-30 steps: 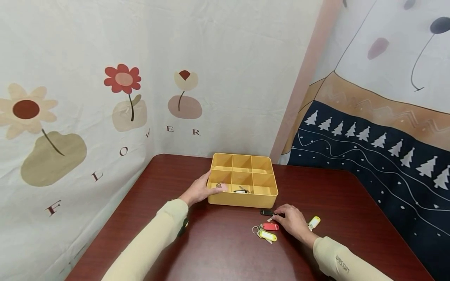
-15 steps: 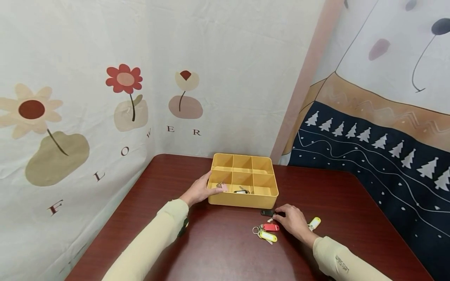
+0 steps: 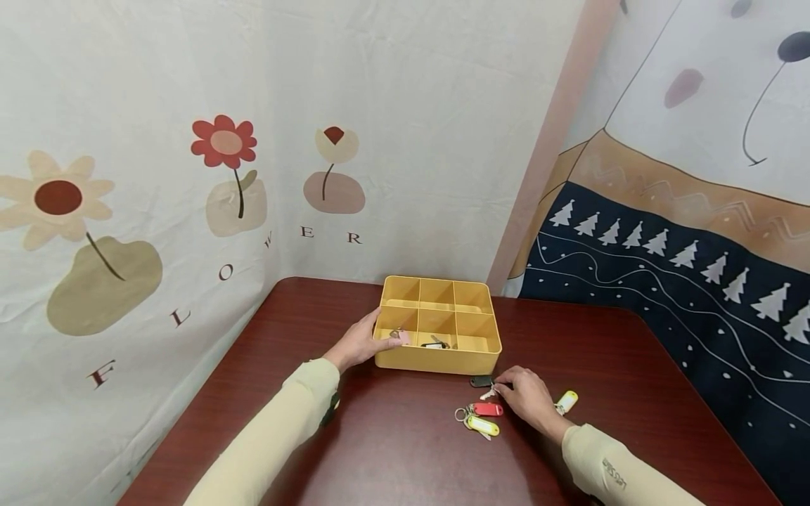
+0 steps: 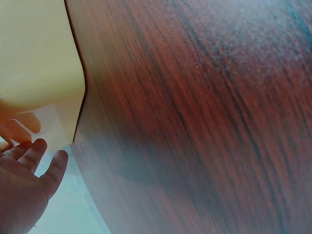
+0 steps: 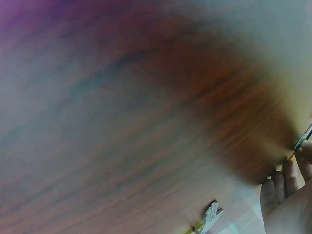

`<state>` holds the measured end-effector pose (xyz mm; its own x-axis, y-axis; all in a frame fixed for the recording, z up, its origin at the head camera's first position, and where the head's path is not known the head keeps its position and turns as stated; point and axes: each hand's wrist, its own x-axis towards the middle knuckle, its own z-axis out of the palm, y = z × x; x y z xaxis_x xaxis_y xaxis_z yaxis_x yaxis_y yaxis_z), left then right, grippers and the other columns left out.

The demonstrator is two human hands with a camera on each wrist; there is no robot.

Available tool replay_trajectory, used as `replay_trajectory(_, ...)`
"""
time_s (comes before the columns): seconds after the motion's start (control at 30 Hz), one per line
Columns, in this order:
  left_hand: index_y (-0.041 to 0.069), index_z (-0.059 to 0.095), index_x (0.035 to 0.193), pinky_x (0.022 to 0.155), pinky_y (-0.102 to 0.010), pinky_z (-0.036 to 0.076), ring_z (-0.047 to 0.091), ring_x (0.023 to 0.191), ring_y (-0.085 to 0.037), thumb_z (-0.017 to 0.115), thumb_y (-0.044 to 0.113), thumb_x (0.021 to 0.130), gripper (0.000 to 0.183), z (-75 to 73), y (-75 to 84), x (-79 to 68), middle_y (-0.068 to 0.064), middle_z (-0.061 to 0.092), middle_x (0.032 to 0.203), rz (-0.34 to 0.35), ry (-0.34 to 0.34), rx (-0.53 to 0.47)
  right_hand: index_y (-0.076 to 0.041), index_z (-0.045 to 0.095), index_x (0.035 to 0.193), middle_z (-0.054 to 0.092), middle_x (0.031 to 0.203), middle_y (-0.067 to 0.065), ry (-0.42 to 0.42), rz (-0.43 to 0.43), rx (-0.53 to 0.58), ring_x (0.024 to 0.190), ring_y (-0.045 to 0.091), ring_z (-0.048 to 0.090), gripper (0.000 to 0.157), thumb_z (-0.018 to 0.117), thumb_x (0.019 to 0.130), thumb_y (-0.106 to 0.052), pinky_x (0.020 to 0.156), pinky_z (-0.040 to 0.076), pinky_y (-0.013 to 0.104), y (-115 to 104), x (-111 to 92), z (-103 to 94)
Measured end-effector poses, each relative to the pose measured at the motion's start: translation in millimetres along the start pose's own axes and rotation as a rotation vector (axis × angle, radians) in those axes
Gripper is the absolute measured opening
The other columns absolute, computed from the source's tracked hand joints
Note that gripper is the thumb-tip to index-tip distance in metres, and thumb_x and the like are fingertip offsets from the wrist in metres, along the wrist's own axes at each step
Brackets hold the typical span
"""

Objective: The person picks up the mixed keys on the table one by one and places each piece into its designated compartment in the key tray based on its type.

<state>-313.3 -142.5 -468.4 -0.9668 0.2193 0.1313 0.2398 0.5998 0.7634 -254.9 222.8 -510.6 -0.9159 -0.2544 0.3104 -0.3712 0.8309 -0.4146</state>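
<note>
Black tag [image 3: 481, 381] juts left from right hand's [image 3: 530, 396] pinch.

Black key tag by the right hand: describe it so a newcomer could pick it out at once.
On the reddish-brown table stands a yellow six-compartment box. Just in front of its near right corner, at the right hand, is the black key tag. Outside the box, it is the only black one visible, beside a red tag and a yellow tag.

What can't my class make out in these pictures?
Head view, red tag: any writing, too small.
Head view, yellow box: rear compartment floors, partly hidden by divider.
Left wrist view, left hand: part cut off by left edge.
Right wrist view, right hand: part cut off by right edge.
</note>
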Motion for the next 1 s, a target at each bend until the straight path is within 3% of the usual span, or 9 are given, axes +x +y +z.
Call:
replay_trajectory(0.33,0.014,0.030,0.156,0.109,-0.048,0.034,0.046,0.130,-0.034,0.082,0.043,0.081,0.096,-0.7,0.6,-1.9,-0.016,0.045,0.149,-0.018,-0.013,-0.015,-0.010,0.078,0.092,0.068,0.093,0.002,-0.045,0.048,-0.019,0.093,0.027,0.063,0.011,0.080,0.083,-0.016,0.082,0.050,0.048,-2.8,2.7,1.3)
replay_trajectory(0.67,0.011,0.032,0.155,0.109,-0.050,0.034,0.045,0.133,-0.035,0.081,0.042,0.082,0.094,-1.6,1.7,-2.2,-0.017,0.046,0.148,0.001,-0.004,-0.006,-0.010,0.078,0.086,0.068,0.088,0.001,0.019,0.012,-0.005,0.089,0.027,0.065,0.004,0.074,0.086,-0.009,0.079,0.051,0.048,-2.2,2.6,1.0)
replay_trajectory(1.0,0.010,0.034,0.153,0.107,-0.051,0.035,0.048,0.128,-0.035,0.082,0.033,0.083,0.089,-0.1,1.6,-2.1,-0.018,0.048,0.145,0.008,0.001,-0.020,-0.013,0.076,0.082,0.068,0.092,0.001,0.137,0.090,0.081,0.090,0.025,0.067,0.005,0.073,0.085,-0.011,0.080,0.051,0.047,-7.4,4.7,-1.9)
